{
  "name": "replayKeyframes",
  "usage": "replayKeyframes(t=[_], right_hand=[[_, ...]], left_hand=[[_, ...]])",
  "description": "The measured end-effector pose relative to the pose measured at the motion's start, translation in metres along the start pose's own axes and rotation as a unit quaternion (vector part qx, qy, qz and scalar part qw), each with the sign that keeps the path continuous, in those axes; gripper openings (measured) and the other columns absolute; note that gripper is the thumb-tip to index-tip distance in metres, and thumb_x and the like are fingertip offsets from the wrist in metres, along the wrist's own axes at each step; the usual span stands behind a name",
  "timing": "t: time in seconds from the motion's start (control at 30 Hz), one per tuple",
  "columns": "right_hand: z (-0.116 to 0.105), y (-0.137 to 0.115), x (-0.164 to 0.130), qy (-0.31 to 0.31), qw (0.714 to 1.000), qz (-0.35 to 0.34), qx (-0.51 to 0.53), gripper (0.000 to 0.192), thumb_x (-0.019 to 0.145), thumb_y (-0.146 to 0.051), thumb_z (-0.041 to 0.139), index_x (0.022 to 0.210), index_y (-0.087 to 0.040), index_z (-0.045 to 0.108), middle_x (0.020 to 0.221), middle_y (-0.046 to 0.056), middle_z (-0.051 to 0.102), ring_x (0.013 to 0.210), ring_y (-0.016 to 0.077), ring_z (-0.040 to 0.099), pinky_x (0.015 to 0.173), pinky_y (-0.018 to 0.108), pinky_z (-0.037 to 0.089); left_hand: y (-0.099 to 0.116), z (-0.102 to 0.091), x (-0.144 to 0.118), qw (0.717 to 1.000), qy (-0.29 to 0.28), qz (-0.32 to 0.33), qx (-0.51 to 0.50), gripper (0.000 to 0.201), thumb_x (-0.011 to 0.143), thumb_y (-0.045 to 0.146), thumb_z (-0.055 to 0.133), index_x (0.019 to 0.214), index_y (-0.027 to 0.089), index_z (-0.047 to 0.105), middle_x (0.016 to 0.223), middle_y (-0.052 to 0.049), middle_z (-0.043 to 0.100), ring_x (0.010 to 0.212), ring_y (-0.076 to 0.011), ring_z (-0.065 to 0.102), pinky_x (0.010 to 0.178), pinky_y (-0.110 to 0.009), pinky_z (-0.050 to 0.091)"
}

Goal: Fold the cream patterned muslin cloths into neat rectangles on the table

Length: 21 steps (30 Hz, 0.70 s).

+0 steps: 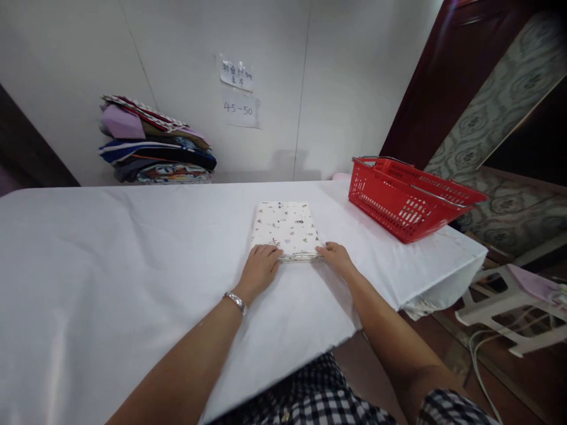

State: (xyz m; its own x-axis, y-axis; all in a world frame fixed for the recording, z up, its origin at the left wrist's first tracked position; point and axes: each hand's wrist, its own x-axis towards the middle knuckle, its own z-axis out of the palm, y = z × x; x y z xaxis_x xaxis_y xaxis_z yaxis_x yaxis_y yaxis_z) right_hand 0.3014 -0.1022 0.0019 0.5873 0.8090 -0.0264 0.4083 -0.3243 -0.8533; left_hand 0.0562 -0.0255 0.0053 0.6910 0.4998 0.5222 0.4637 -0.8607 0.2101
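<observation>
— What's under your hands?

— A white table [110, 248]. Just beyond my fingers lies a folded cloth [286, 230], a flat cream rectangle speckled with small dark and grey motifs, edges squared.

— And your hands?

— My left hand [260, 265] rests loosely curled on its near left corner; my right hand [335, 257], fingers together, touches the near right corner. A red basket [407, 198] sits farther right; a bracelet [235, 301] is on my left wrist.

Both arms reach forward, bare to the elbows. The left hand [259, 267] lies palm down, fingers curled at their tips, a silver bracelet on its wrist. The right hand [335, 257] rests flat, fingers pointing inward toward the left.
</observation>
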Motion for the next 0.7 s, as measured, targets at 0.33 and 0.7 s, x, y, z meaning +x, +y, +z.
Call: replayKeyframes(t=[0.33,0.7], right_hand=[[-0.011,-0.008,0.002,-0.012,0.995,-0.007,0.101,0.027,0.061,-0.042,0.064,0.052,-0.018,0.055,0.124,0.01,0.057,0.104,0.0241,0.057,0.085,0.031,0.041],[-0.008,-0.002,-0.004,-0.025,0.999,0.026,-0.001,0.024,0.063,-0.043,0.062,0.063,-0.019,0.058,0.056,-0.001,0.058,0.055,0.0136,0.051,0.052,0.025,0.035]], left_hand=[[-0.001,-0.001,-0.001,1.0,-0.006,0.005,-0.004,0.03,0.083,0.014,0.047,0.11,0.021,0.058,0.11,-0.007,0.059,0.105,-0.0222,0.05,0.093,-0.041,0.039],[0.001,-0.002,0.0,1.0,-0.009,0.002,-0.004,0.03,0.083,0.012,0.045,0.109,0.021,0.058,0.11,-0.007,0.059,0.106,-0.0219,0.05,0.093,-0.04,0.038]])
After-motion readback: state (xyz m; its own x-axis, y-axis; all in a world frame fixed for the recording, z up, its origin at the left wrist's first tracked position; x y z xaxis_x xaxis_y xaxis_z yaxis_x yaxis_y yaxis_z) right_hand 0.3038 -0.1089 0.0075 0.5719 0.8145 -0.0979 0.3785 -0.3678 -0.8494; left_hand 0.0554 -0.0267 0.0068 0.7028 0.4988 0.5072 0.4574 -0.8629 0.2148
